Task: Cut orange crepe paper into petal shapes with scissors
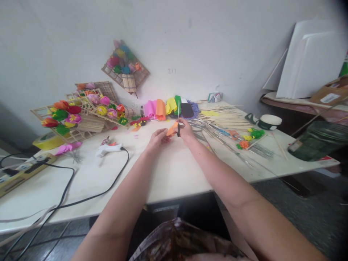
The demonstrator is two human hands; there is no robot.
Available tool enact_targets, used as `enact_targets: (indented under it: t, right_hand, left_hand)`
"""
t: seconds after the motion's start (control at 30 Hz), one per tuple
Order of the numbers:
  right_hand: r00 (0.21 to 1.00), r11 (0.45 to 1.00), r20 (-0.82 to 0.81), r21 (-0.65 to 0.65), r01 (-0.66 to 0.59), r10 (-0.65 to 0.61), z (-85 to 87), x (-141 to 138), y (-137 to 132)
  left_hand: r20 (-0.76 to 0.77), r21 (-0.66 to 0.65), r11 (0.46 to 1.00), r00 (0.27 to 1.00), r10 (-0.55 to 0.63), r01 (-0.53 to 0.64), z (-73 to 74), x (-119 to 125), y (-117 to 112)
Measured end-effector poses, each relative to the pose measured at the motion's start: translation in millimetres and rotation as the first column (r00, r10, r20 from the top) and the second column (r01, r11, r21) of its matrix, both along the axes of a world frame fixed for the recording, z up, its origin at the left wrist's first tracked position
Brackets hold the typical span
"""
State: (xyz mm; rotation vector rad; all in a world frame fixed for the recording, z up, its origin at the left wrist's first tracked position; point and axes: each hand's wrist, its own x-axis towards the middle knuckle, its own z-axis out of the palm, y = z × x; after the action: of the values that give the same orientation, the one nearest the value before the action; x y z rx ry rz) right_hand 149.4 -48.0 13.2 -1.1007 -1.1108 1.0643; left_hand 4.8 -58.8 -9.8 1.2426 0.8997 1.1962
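Over the middle of the white table (pixel 174 174), my left hand (pixel 158 138) pinches a small piece of orange crepe paper (pixel 172 129). Right beside it, my right hand (pixel 186 130) is closed around black-handled scissors (pixel 178 130), whose thin blades point up and away from me. The paper lies between the two hands, close to the scissors; whether the blades touch it I cannot tell. Rolls of pink (pixel 149 110) and orange crepe paper (pixel 160 110) stand just behind my hands. Several thin sticks (pixel 225 119) lie to the right.
A white glue gun (pixel 109 148) lies on the left, its black cord running to a power strip (pixel 25 172). Lattice panels with paper flowers (pixel 73 117) lean behind it; another panel (pixel 126 67) hangs on the wall. A green jar (pixel 317 141) stands at the right edge.
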Motion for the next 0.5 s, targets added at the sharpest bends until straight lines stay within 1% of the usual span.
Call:
enact_targets:
  t: [0.07, 0.13, 0.27, 0.37, 0.5]
  right_hand:
    - [1.000, 1.000, -0.007, 0.018, -0.020, 0.020, -1.9, -0.6, 1.2]
    - [0.999, 0.998, -0.012, 0.040, -0.041, 0.041, -3.9, -1.1, 2.2]
    - [0.999, 0.996, 0.016, 0.077, -0.053, 0.051, -7.1, -1.6, 3.2]
    - [0.998, 0.994, 0.041, 0.089, -0.057, 0.054, -8.4, -1.7, 3.3]
    - [0.997, 0.998, 0.063, 0.042, -0.055, 0.052, -5.5, -1.8, 0.8]
  left_hand:
    - [0.023, -0.039, 0.998, 0.999, -0.041, 0.041, 0.6, -1.3, -1.4]
    - [0.017, -0.042, 0.998, 0.999, -0.038, 0.038, 1.4, -0.7, -3.6]
    - [-0.008, -0.042, 0.999, 1.000, 0.027, -0.027, 2.2, 1.7, -5.1]
    - [0.011, -0.027, 0.994, 0.995, 0.102, -0.102, 1.6, 1.4, -3.3]
    - [0.075, 0.035, 0.979, 0.977, 0.198, -0.201, -0.3, -1.4, 0.2]
